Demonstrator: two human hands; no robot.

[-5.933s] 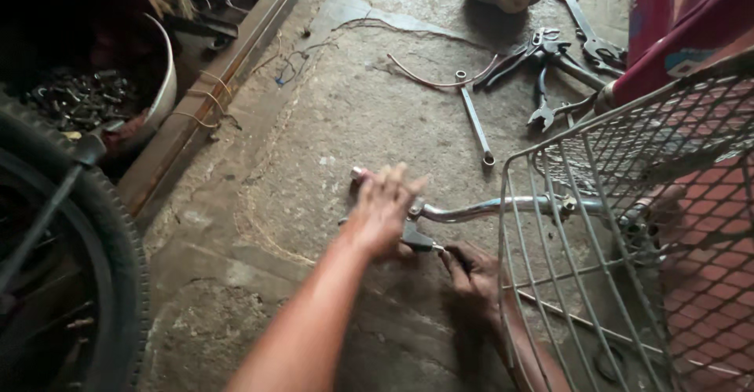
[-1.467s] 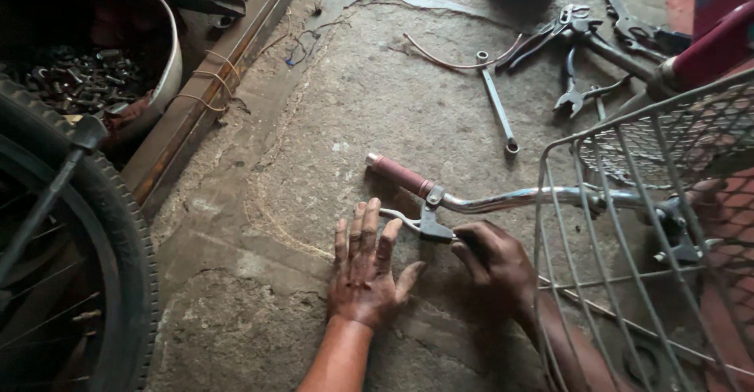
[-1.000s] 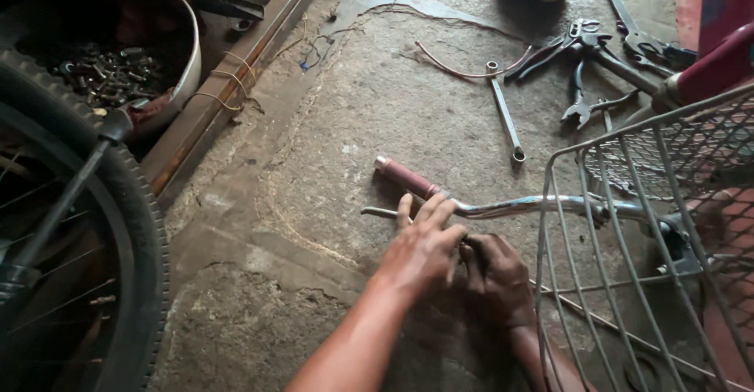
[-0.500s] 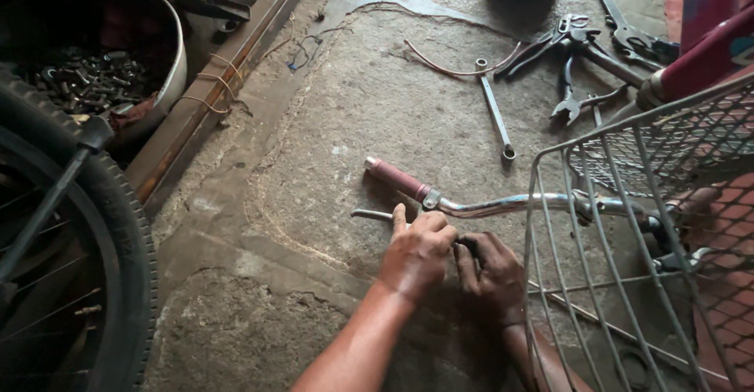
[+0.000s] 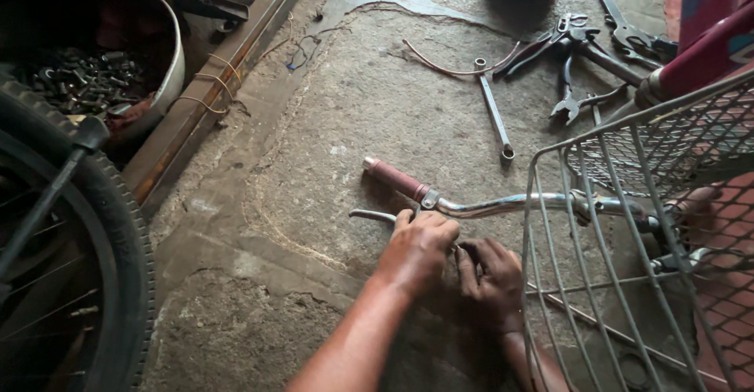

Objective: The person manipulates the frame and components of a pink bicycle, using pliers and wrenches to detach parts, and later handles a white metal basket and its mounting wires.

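Both hands at the brake lever

Our left hand (image 5: 416, 249) and right hand (image 5: 491, 278) pinch the brake lever (image 5: 375, 216) below the handlebar (image 5: 503, 202); greasy fingers could slip.

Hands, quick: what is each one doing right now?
Left hand: closed over the brake lever below the handlebar.
Right hand: fingers curled beside it; what it holds cannot be told.

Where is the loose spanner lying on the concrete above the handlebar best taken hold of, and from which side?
Probably at mid-shaft of the spanner, from above, fingers either side of it. It lies flat on the concrete, its slim shaft bare, ring ends at both tips. A wire curves by its far end; the handlebar lies past its near end.
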